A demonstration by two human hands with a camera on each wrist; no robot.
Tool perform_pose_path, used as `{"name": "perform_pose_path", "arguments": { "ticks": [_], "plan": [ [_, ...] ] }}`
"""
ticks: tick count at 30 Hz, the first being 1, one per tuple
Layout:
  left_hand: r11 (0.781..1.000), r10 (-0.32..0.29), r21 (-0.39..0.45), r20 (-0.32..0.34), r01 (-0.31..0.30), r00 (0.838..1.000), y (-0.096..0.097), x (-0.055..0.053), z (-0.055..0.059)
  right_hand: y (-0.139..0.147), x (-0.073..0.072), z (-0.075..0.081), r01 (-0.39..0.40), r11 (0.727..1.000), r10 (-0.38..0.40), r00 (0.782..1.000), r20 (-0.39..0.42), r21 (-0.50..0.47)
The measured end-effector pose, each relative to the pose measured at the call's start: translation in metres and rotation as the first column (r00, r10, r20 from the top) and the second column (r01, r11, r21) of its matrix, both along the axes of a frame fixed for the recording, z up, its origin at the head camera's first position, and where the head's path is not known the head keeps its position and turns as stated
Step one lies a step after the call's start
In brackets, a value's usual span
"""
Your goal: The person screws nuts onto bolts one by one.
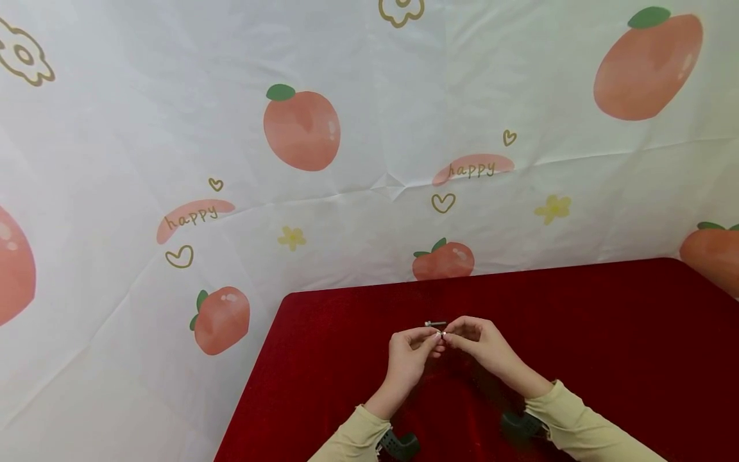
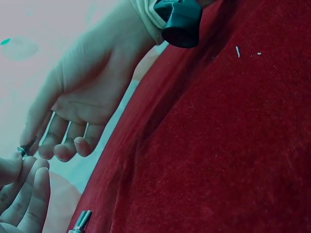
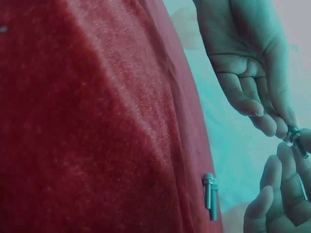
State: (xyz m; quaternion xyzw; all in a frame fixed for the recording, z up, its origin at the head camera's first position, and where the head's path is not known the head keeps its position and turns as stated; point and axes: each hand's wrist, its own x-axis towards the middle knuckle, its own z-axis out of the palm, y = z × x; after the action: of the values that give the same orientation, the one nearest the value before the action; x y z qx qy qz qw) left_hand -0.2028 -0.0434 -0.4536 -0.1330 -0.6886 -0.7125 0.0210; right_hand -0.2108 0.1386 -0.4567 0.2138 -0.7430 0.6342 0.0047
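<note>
In the head view, my left hand and right hand meet fingertip to fingertip over the red cloth. Between them is a small metal bolt, pinched from both sides. The right wrist view shows this bolt closer: the left hand has thumb and finger at its head end, while the right hand grips along its shank. Fingertips partly hide the bolt in the left wrist view. Just beyond the hands, two more bolts lie side by side on the cloth.
Red velvety cloth covers the table, its far edge against a white fruit-printed curtain. Tiny pale scraps lie on it. Dark wrist-worn devices hang under both yellowish sleeves.
</note>
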Motion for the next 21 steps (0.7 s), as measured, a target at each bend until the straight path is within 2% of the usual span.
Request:
{"name": "perform_pose_path", "arguments": {
  "ticks": [4, 9, 16, 21],
  "plan": [
    [1.000, 0.003, -0.006, -0.010, -0.003, 1.000, -0.0002, -0.0003, -0.0012, -0.0006, 0.0013, 0.0011, 0.020, 1.000, -0.020, 1.000, 0.017, 0.005],
    [1.000, 0.004, -0.002, 0.000, -0.004, 1.000, -0.0006, 0.0007, 0.0007, -0.0015, 0.0010, 0.0012, -0.023, 0.999, 0.023, 0.999, -0.027, -0.026],
    [1.000, -0.005, 0.009, 0.008, 0.005, 1.000, 0.0000, -0.0004, 0.0020, -0.0013, 0.0002, 0.0023, 0.031, 0.999, -0.031, 0.999, 0.018, 0.013],
    [1.000, -0.005, 0.013, 0.008, 0.005, 1.000, 0.0002, -0.0004, 0.0003, -0.0006, 0.0014, 0.0019, 0.007, 1.000, -0.007, 1.000, -0.015, -0.008]
  ]
}}
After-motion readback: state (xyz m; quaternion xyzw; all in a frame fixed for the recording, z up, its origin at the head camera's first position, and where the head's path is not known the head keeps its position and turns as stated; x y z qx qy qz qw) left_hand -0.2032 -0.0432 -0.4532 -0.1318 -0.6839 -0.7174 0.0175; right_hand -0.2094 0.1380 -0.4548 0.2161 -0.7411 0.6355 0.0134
